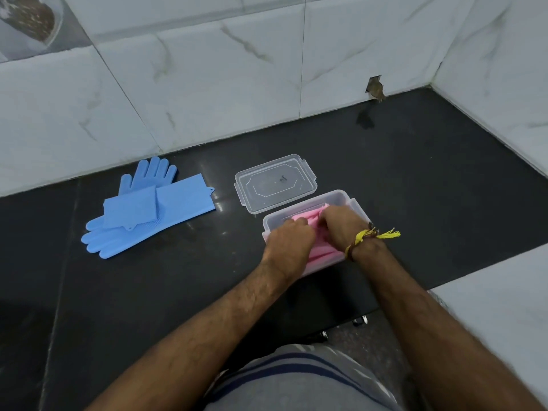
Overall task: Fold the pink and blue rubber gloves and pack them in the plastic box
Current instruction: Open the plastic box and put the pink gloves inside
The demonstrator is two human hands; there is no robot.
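The clear plastic box (353,203) stands open on the black counter, right of centre. Folded pink gloves (305,218) lie inside it, mostly covered by my hands. My left hand (289,237) presses down on the pink rubber at the box's near left, fingers curled over it. My right hand (341,225) grips the pink fold in the middle of the box. Two blue gloves (154,206) lie flat on the counter at the left, crossed over each other, cuffs partly folded over.
The box's clear lid (275,183) lies flat just behind the box. A marble-tiled wall (207,93) runs along the back and the right side. A white surface (498,298) borders the counter at the right front. A yellow thread band circles my right wrist.
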